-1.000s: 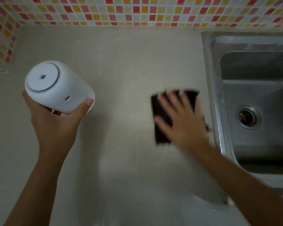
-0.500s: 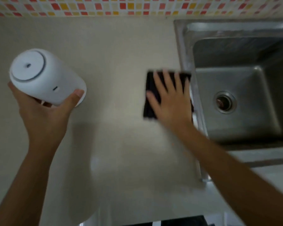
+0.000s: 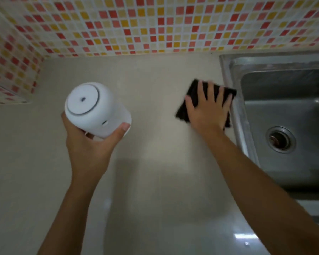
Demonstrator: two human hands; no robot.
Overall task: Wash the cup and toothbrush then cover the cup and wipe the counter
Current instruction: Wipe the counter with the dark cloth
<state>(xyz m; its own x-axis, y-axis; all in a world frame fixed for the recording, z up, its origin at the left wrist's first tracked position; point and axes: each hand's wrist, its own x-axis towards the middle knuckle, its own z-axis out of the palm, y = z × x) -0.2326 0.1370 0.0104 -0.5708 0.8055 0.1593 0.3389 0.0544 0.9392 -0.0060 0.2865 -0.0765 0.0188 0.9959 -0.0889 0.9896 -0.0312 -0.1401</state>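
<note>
One cloth, now nearer the wall; one cup

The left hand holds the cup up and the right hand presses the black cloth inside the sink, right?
Not inside: the head view shows the right hand pressing the cloth on the counter beside the sink. The left hand does hold the cup up.

Dim, soft picture; glare on counter, edges bowed.

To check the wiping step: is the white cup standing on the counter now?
No, the left hand holds the white cup tilted, off the counter.
</note>
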